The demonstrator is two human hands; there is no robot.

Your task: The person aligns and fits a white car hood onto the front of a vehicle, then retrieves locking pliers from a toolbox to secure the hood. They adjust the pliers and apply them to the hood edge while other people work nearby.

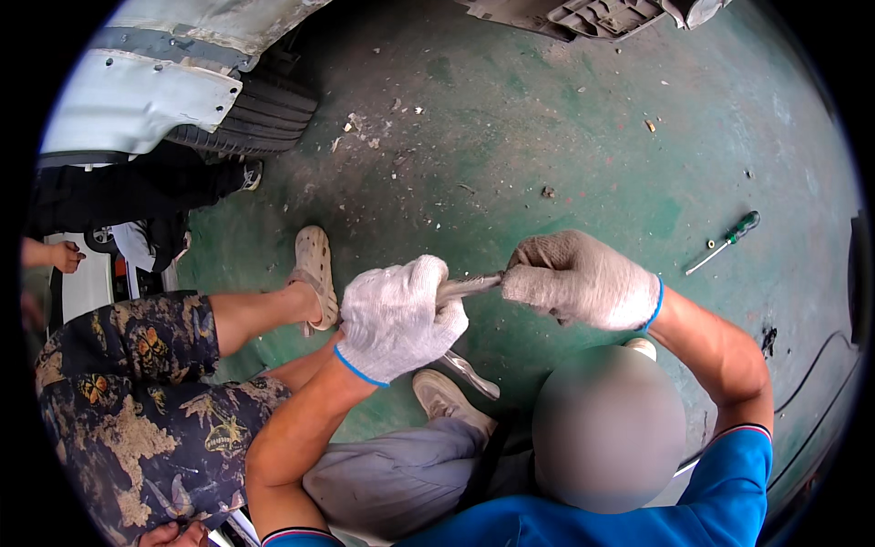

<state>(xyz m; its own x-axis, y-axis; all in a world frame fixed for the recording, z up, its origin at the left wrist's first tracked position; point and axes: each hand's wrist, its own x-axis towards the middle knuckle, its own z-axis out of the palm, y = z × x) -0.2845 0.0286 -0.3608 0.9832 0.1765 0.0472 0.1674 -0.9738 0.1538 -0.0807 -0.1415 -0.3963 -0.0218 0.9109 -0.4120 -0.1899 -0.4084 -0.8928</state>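
My left hand [396,314], in a white knit glove with a blue cuff, is closed round one end of a slim grey metal-looking piece [472,285]. At its other end, the gloved fingers of my right hand [574,281] pinch it; that glove is stained brown over the fingers. Most of the piece is hidden in my hands, so I cannot tell its kind. Just below my left hand is a shiny, curved metal handle-like part [471,375]. Whether it joins the held piece or lies apart, I cannot tell.
A green-handled screwdriver [726,241] lies on the green floor at right. On the left stand a person in patterned shorts [155,410] and another in black trousers [137,193]. A car's tyre [260,114] and white panel [137,100] occupy the upper left. Dark cables [814,387] run along the right.
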